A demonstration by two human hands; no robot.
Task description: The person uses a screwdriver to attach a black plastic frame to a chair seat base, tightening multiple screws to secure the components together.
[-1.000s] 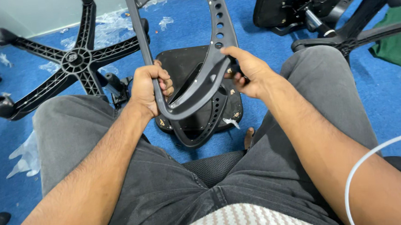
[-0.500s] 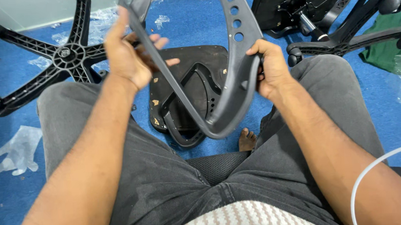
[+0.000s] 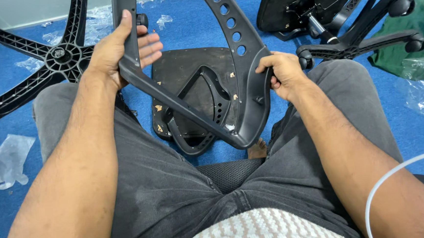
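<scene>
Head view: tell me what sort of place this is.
Probably an office-chair assembly area. Both hands hold a dark chair frame over a blue floor; a five-arm chair base lies at the left, a castered base at the right, and plastic wrapping is scattered about.

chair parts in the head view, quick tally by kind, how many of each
Dark grey curved plastic chair frame with holes, held in both hands: 1
Black seat pan on the blue floor: 1
Black star-shaped bases: 2
Black padded seat, far right: 1
Total: 5
</scene>
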